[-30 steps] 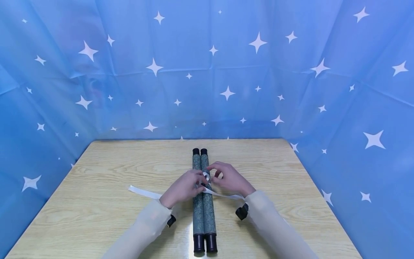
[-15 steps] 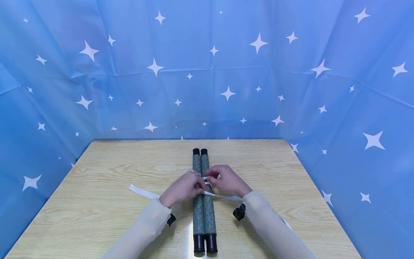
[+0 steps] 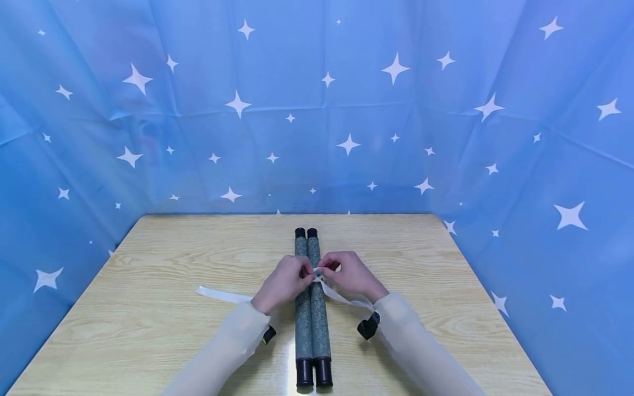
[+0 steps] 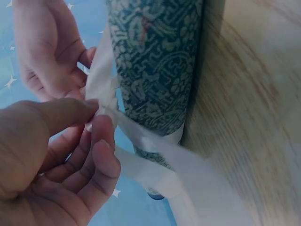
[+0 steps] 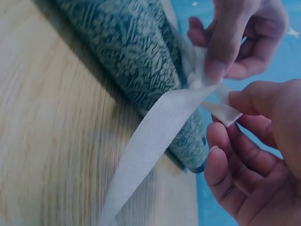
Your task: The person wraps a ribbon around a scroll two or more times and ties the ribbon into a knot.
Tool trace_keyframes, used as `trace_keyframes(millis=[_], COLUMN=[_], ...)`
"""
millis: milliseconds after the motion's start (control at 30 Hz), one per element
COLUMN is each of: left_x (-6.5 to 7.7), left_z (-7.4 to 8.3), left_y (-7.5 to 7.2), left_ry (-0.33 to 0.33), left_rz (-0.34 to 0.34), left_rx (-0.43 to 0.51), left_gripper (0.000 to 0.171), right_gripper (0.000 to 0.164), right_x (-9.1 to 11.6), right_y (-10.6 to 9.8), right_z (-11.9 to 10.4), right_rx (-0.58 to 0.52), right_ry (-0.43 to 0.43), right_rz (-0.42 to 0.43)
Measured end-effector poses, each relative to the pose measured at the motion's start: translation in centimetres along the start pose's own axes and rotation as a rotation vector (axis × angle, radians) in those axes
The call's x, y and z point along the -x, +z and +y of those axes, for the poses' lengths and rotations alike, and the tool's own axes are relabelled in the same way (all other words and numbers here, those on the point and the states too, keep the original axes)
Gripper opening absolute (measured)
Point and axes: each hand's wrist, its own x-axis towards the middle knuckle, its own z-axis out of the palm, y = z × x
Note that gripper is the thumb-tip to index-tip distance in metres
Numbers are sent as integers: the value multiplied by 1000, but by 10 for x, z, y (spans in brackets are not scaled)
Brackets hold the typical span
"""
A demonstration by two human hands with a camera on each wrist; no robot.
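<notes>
A scroll [image 3: 320, 324] in patterned green brocade, rolled from both sides into two parallel rolls with dark end knobs, lies lengthwise on the table. A white ribbon [image 5: 150, 127] passes around its middle and gathers at a crossing on top. There my left hand [image 3: 284, 280] pinches the ribbon between thumb and forefinger. Just opposite, my right hand [image 3: 353, 275] pinches a short folded piece of ribbon [image 5: 222, 113] with thumb and fingers. One ribbon tail [image 3: 223, 295] stretches left across the table; another tail [image 3: 342, 298] runs toward the right wrist. The fingertips partly cover the crossing.
The pale wood-grain table [image 3: 163, 258] bears the scroll near its middle. Behind and to both sides hangs a blue cloth [image 3: 277, 66] with white stars. A small black device [image 3: 368, 325] is at the right wrist, another [image 3: 269, 334] at the left.
Both hands have drawn together over the ribbon crossing, the left moving slightly up and right. The white loop between them is now smaller, and the right tail hangs from the crossing. The scroll stays put.
</notes>
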Motion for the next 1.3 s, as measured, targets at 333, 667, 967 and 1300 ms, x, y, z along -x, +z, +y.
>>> trace_keyframes(millis=[333, 667, 967, 1300], left_x=[-5, -5, -4, -3], left_z=[-3, -12, -15, -24], left_y=[8, 14, 13, 0], left_ry=[-70, -22, 17, 40], left_rz=[81, 140, 130, 79], left_rx=[4, -6, 73, 188], left_gripper=[13, 10, 8, 4], right_gripper=[10, 15, 20, 7], right_x=[6, 11, 8, 6], right_y=[6, 13, 16, 6], right_z=[-13, -17, -6, -3], right_rx=[-97, -299, -135, -89], right_ry=[113, 199, 148, 97], right_rz=[27, 20, 78, 45])
